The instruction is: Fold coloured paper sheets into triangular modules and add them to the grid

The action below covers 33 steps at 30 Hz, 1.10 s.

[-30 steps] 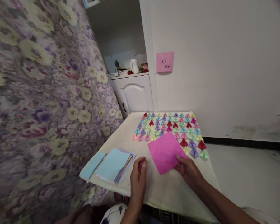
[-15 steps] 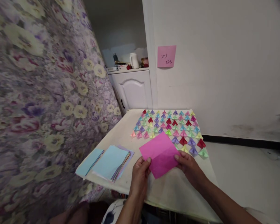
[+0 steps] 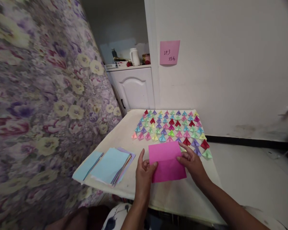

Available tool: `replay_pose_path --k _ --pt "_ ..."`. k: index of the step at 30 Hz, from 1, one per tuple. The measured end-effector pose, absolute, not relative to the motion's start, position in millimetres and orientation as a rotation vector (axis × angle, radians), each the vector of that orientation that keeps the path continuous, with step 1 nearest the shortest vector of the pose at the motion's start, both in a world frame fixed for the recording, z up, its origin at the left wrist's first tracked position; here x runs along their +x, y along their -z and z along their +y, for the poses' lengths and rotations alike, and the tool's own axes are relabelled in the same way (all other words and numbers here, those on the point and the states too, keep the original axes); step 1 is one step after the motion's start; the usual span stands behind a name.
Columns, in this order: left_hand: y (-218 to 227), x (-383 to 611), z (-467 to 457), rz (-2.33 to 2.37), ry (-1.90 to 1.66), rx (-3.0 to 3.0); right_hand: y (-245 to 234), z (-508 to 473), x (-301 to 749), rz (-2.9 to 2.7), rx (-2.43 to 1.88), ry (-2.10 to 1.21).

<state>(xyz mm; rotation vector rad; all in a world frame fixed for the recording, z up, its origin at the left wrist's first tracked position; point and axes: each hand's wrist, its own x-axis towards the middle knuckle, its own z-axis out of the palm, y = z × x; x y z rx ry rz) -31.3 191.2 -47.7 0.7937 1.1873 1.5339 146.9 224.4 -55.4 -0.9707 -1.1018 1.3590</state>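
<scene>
A bright pink square of paper [image 3: 167, 159] is held up above the near part of the table, a crease running across its middle. My left hand [image 3: 145, 169] grips its left edge, thumb on the front and index finger raised off the paper. On the right edge, my right hand [image 3: 189, 159] pinches the sheet between thumb and fingers. Behind it lie rows of small folded paper shapes [image 3: 171, 122] in many colours. A stack of coloured sheets [image 3: 111, 165], light blue on top, rests left of my left hand.
A narrower light blue paper pile [image 3: 88, 165] lies at the left edge of the cream-covered table [image 3: 120, 134]. A floral curtain [image 3: 50, 111] hangs along the left. A white cabinet [image 3: 135, 89] bearing a white jug [image 3: 134, 57] stands behind. A pink note [image 3: 169, 52] is on the wall.
The pink paper has turned from a slanted position to nearly level with its edges. My left index finger has lifted away, and my right hand has shifted up along the side.
</scene>
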Motion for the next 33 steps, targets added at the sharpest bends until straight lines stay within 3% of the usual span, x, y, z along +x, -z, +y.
replay_pose_path --k 7,15,33 --pt "63.1 -43.1 194.0 1.325 -1.382 1.044 60.6 233.6 150.9 -1.232 -1.059 -1.284" --pt "67.5 -47.9 196.4 1.403 -1.399 1.143 61.5 233.9 151.6 -1.282 -1.022 -1.542" --pt "43.7 -42.6 185.7 1.604 -1.427 1.707 64.0 232.6 150.7 -1.617 -1.173 -1.061"
